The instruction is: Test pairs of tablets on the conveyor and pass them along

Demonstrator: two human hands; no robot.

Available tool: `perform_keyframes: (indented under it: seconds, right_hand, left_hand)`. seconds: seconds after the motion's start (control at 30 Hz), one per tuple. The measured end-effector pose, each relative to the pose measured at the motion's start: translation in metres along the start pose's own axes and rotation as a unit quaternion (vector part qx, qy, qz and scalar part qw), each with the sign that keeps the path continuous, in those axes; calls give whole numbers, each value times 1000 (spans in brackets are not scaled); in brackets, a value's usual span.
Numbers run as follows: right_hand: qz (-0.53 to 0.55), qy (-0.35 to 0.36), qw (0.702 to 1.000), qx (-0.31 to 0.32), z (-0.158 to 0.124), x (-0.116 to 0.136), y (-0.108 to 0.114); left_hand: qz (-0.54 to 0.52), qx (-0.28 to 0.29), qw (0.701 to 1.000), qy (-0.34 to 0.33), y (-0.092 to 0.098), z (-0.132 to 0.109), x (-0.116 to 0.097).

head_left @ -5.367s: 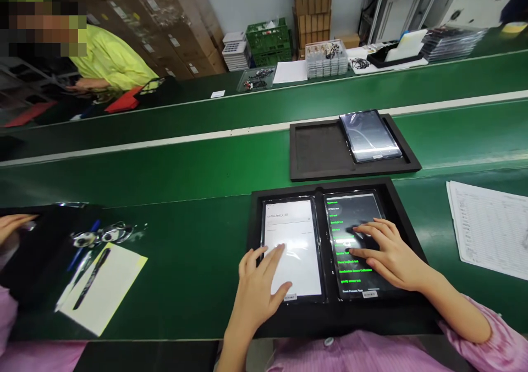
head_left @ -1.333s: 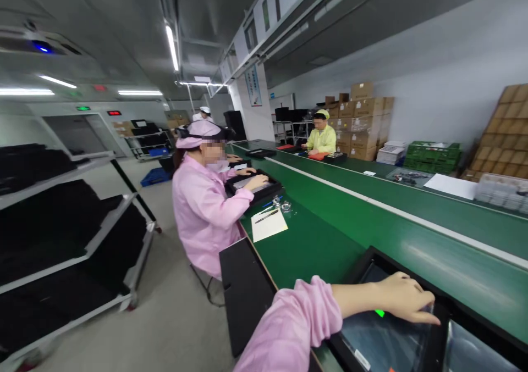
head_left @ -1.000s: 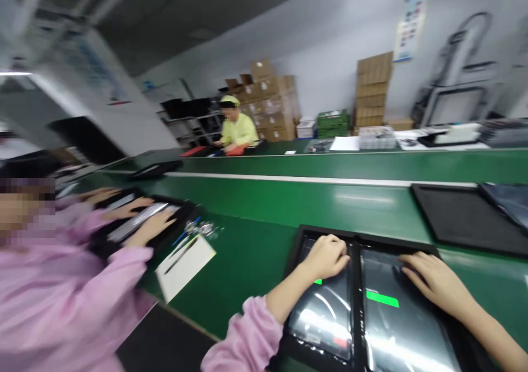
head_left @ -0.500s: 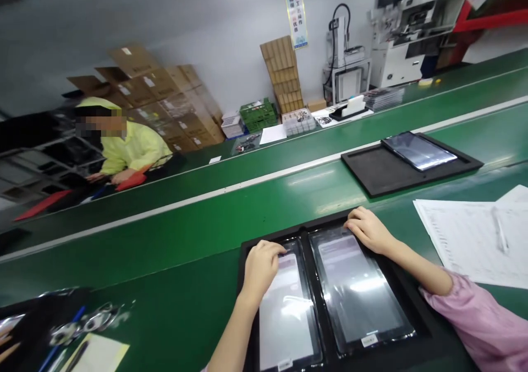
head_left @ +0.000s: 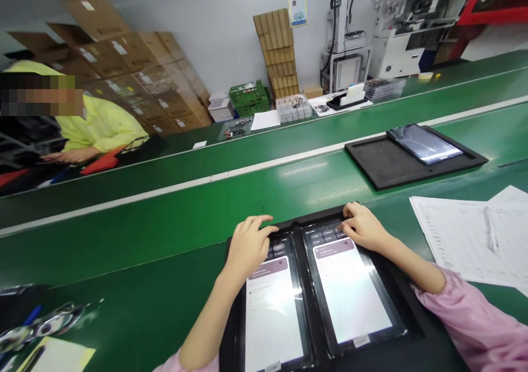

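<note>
Two tablets lie side by side in a black foam tray in front of me on the green belt. My left hand rests on the top of the left tablet, fingers stretched forward and touching its screen. On the top left corner of the right tablet, my right hand has its fingers bent down, fingertips on the screen. Both screens show a white page under a mauve banner. Neither hand holds anything.
A second black tray with one dark tablet lies further along the belt. Printed sheets with a pen lie to the right. Pens and paper sit at bottom left. A person in yellow works across the line.
The camera swung from a look down the aisle back onto the belt. Both hands moved to the tablets' top edges, and the screens went from dark with green bars to white pages.
</note>
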State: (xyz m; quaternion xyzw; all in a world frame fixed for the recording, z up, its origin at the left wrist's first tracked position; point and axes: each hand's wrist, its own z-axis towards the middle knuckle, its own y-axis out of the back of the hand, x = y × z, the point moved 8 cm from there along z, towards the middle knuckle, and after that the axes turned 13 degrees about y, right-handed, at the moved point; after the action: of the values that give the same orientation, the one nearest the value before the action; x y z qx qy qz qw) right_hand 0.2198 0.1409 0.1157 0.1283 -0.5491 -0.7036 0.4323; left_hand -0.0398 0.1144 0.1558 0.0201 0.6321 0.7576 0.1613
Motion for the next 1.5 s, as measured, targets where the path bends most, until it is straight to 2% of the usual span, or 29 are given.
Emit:
perform_keyframes:
  seconds: [0.07,0.13,0.27,0.33,0.43,0.67,0.83,1.07,1.2,1.37,1.5]
  right_hand:
    - [-19,-39,999,11,3,-4,3]
    - [-51,-91,994,43,6,-7,4]
    - [-123,-133,971,155,11,-2,2]
    - [-137,-126,965,186,14,2,3]
    - [-117,-110,964,211,18,3,5]
    - [-91,-118,965,216,18,-1,7]
    - [-112,-146,956,229,16,8,2]
    - [-83,-119,957,251,22,-4,10]
    - [-67,-120,959,248,26,-9,14]
    - [-49,-132,965,223,31,-12,16]
    - [-36,-146,970,192,33,-18,14]
  left_hand:
    - [-21,75,997,-23,-14,14,-6]
    - [-24,124,991,-43,-30,20,-12]
    - [0,115,991,-63,-45,15,-17]
    - [-1,114,992,-58,-47,12,-16]
    - [-22,145,988,-53,-47,12,-14]
    - [-146,216,965,-33,-38,20,-3]
    - [-127,236,963,-23,-43,19,3]
    - [-120,229,965,-34,-51,21,10]
    - [-126,215,968,-13,-50,23,13]
    - [-86,160,983,14,-47,22,14]
    - [-29,127,992,2,-56,24,20]
